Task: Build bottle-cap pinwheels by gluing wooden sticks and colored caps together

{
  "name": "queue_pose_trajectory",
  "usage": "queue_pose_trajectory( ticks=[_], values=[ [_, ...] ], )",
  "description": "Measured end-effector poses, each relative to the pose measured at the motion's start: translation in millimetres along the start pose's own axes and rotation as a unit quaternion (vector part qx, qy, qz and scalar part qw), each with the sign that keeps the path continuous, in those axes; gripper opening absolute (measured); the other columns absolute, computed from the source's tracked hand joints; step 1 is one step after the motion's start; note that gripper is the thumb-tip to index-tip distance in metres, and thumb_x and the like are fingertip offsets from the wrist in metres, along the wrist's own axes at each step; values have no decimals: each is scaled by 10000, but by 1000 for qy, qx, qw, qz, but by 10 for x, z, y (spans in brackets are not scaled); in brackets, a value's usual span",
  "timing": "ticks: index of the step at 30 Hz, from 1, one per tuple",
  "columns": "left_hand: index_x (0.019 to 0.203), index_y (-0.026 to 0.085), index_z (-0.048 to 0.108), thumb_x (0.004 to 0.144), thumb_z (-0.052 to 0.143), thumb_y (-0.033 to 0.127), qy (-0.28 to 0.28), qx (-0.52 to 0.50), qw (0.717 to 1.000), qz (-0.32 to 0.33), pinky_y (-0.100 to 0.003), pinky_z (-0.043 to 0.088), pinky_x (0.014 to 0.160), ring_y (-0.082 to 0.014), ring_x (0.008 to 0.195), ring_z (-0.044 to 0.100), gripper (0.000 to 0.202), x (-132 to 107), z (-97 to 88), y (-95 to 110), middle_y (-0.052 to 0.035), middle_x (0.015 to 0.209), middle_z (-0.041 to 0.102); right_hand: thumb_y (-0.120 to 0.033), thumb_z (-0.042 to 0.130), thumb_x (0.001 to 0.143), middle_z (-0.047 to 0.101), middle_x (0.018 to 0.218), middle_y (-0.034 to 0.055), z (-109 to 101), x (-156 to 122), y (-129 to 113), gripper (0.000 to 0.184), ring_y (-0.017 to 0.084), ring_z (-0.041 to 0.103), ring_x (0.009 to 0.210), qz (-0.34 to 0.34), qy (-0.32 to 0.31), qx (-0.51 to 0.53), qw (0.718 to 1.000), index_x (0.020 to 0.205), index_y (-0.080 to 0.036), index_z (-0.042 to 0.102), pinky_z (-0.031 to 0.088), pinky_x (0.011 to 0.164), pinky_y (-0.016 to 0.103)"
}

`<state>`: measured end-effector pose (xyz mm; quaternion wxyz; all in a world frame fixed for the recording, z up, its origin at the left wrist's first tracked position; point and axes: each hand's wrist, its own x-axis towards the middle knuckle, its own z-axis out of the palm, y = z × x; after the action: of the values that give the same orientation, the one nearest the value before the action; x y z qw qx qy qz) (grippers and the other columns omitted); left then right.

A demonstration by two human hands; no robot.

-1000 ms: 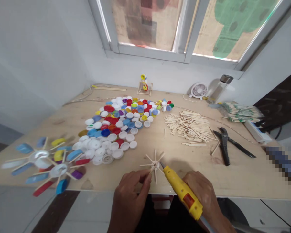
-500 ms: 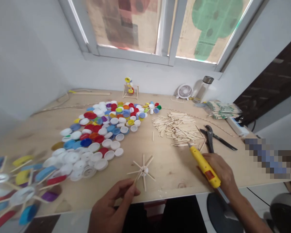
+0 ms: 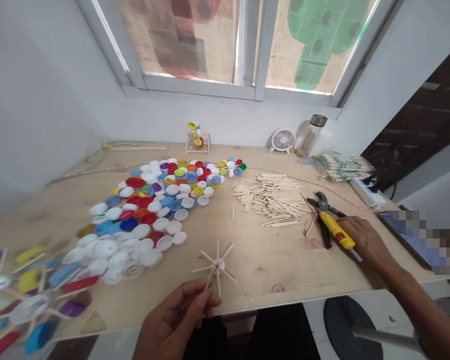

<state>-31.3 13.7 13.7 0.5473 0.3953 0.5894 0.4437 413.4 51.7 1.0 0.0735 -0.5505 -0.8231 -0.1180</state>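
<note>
At the front edge of the table, my left hand pinches one stick of a small spoked wheel. Several short wooden sticks fan out from its white cap hub. Over to the right, my right hand is closed around a yellow hot glue gun, with a clear glue stick jutting from its rear. Its nozzle end lies over the dark-handled pliers. Beyond the wheel is a pile of short wooden sticks, and left of it a heap of colored bottle caps.
Finished cap wheels lie at the left front. Along the back stand a small cap-and-stick model, a white fan and a glass bottle. Bagged sticks, a power strip and a tablet-like device occupy the right.
My right hand has moved right with the glue gun, from beside the stick pile to over the pliers, and the gun sits lower. The left hand keeps its pinch on the wheel.
</note>
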Motion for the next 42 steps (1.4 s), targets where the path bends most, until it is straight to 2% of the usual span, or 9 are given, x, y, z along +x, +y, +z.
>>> queue_pose_trajectory(
  ticks=[10, 13, 17, 21, 24, 35, 37, 39, 42],
  values=[
    [806, 170, 659, 653, 792, 338, -35, -248, 954, -165, -183, 381, 444, -97, 512, 556, 263, -140, 241, 2, -34, 667, 716, -326, 498, 848, 611, 1178, 153, -21, -215, -35, 367, 329, 563, 1079, 41, 35, 2, 999, 1183, -196, 568, 439, 883, 481],
    [780, 162, 652, 678, 781, 319, -56, -278, 943, -172, -178, 390, 462, -86, 507, 559, 227, -143, 274, -23, -37, 661, 714, -354, 469, 912, 636, 1138, 153, -202, -196, -371, 306, 313, 593, 1032, 107, 113, 48, 987, 1168, -234, 586, 446, 887, 471],
    [775, 167, 661, 676, 788, 336, -106, -299, 934, -163, -181, 391, 464, -94, 512, 585, 234, -126, 299, -82, -42, 671, 719, -360, 537, 901, 679, 1045, 85, -345, 35, -1257, 233, 264, 634, 992, 152, 139, 238, 949, 1074, -238, 633, 511, 858, 392],
    [777, 178, 675, 658, 801, 365, -128, -312, 929, -151, -195, 400, 459, -113, 516, 603, 255, -118, 302, -126, -44, 672, 724, -237, 543, 909, 684, 912, 50, -340, 452, -2155, 130, 185, 652, 860, 90, 67, 504, 856, 965, -233, 660, 530, 732, 274],
    [764, 175, 690, 653, 808, 345, -116, -314, 931, -146, -202, 422, 483, -107, 519, 593, 234, -128, 287, -131, -30, 654, 712, -219, 551, 906, 672, 844, 30, -315, 683, -2538, 124, 152, 640, 805, 94, 42, 611, 785, 939, -231, 669, 509, 721, 246],
    [757, 181, 723, 713, 724, 450, -127, -201, 968, -77, -186, 390, 413, -90, 454, 520, 272, -212, 288, -234, 4, 548, 637, -353, 640, 862, 563, 764, -23, -208, 659, -2860, 145, 50, 518, 426, 207, -19, 777, 595, 852, -208, 636, 415, 392, 169],
    [852, 206, 724, 764, 672, 422, -93, -112, 989, -17, -201, 424, 426, -113, 487, 565, 238, -209, 228, -258, -8, 615, 683, -353, 633, 869, 591, 730, -19, -218, 693, -2774, 151, 85, 574, 540, 218, -20, 753, 621, 838, -205, 636, 473, 509, 190],
    [908, 233, 707, 796, 640, 344, -8, 15, 996, 91, -228, 480, 493, -142, 569, 620, 171, -168, 141, -281, -4, 685, 708, -354, 638, 863, 629, 720, -8, -208, 758, -2632, 169, 109, 596, 662, 219, -18, 698, 681, 804, -196, 643, 481, 630, 201],
    [881, 225, 681, 812, 610, 221, 99, 207, 926, 301, -290, 522, 667, -175, 723, 651, 99, -37, 14, -321, -13, 776, 706, -374, 611, 867, 650, 705, 3, -118, 871, -2413, 224, 122, 591, 673, 181, -36, 607, 773, 765, -178, 648, 459, 634, 204]
  ],
)
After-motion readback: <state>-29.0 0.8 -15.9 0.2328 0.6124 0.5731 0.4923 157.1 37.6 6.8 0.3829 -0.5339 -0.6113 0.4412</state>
